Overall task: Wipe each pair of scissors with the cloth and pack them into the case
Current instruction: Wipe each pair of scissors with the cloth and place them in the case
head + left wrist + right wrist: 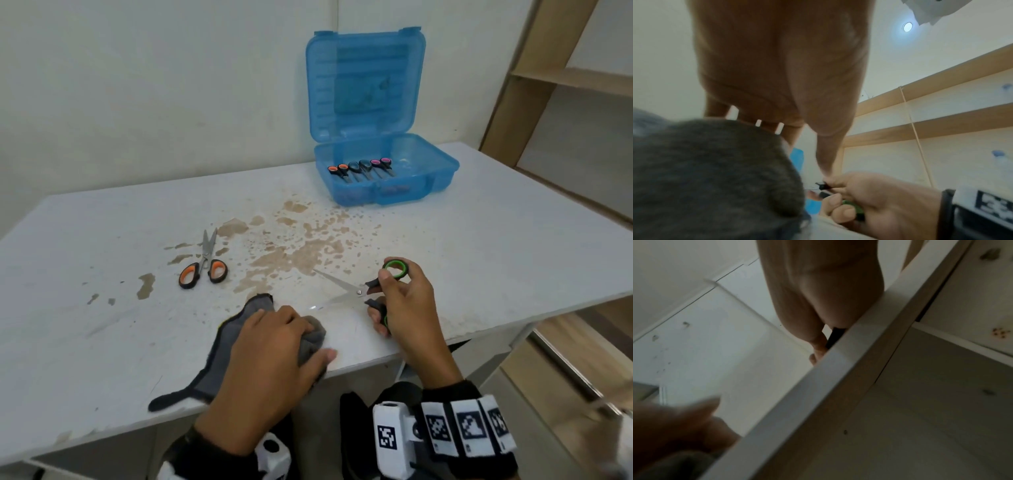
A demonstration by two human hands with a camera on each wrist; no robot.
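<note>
Head view: open case (424, 178) holds three scissors (361, 168); fingers (383, 274) grip green scissors (346, 286).

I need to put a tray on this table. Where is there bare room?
Bare room: the white table's left part, beyond the orange-handled scissors, and its right side between the open blue plastic case and the right hand. Crowded: front centre.

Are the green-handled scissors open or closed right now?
Open. In the head view the green-handled scissors have their two blades spread in a V, and the right hand holds the handle loops apart.
</note>
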